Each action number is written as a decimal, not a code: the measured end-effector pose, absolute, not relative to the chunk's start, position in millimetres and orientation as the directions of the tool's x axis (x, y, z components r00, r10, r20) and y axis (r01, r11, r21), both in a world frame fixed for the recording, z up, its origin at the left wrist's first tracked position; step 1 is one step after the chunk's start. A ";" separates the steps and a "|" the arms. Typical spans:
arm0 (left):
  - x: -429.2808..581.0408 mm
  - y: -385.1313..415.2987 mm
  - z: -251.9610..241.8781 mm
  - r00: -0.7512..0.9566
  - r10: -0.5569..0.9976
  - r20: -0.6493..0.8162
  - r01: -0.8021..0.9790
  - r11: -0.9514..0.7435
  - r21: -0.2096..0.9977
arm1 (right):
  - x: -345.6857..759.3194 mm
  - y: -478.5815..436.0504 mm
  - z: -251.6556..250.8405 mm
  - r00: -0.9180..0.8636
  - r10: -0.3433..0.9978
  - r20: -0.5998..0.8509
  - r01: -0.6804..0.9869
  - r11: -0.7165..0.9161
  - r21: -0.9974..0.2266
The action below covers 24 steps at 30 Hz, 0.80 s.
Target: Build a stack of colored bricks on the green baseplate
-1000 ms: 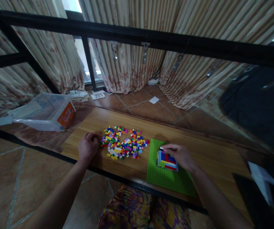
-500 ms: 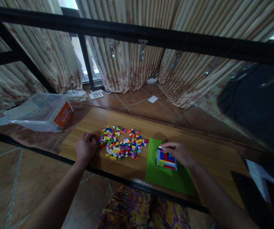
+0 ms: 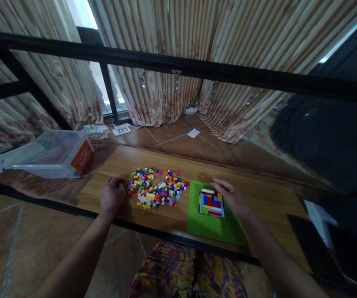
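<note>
On the wooden tabletop, my left hand (image 3: 112, 194) rests with curled fingers at the left edge of a pile of loose toy bricks (image 3: 162, 191). Whatever those fingers hold, if anything, is hidden. A green studded baseplate (image 3: 209, 231) lies to the right of the pile, bearing a low block of colourful bricks (image 3: 212, 203) in red, blue, yellow and light blue. A white brick (image 3: 208, 191) lies along its far edge. Just beyond that edge is my right hand (image 3: 230, 196), its fingertips close together; I cannot make out anything between them.
A clear plastic box (image 3: 52, 155) with an orange label stands at the far left. Black metal rails (image 3: 153, 60) cross in front of striped curtains (image 3: 178, 25). A dark flat object (image 3: 312, 244) lies at the table's right end, with papers (image 3: 318, 219) beside it.
My right hand has drawn slightly back from the white brick, which now shows in full. My left hand stays by the pile. The view has tilted a little.
</note>
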State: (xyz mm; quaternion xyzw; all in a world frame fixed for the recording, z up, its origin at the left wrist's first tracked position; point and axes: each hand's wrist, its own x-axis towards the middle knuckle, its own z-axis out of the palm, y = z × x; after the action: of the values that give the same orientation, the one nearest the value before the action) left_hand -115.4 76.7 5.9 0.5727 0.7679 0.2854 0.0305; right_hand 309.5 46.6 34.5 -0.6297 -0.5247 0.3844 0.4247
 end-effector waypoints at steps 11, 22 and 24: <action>-113.5 74.9 10.1 -0.358 0.894 0.270 0.845 0.188 0.500 | 259.3 -15.2 57.5 0.331 0.923 0.198 0.451 0.029 -0.892; -112.6 73.8 6.7 -0.366 0.897 0.249 0.833 0.196 0.518 | 167.6 -15.0 24.2 -0.093 0.963 0.253 0.801 0.223 -0.556; -112.0 73.8 6.6 -0.370 0.897 0.243 0.830 0.201 0.520 | 163.8 -9.2 21.3 -0.091 0.964 0.251 0.817 0.216 -0.534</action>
State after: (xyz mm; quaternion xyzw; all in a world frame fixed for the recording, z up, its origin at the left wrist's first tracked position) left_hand -112.0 73.8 6.6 0.5585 0.7729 0.2956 0.0566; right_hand 163.8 -9.2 21.3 -0.6125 -0.7269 0.1297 0.2820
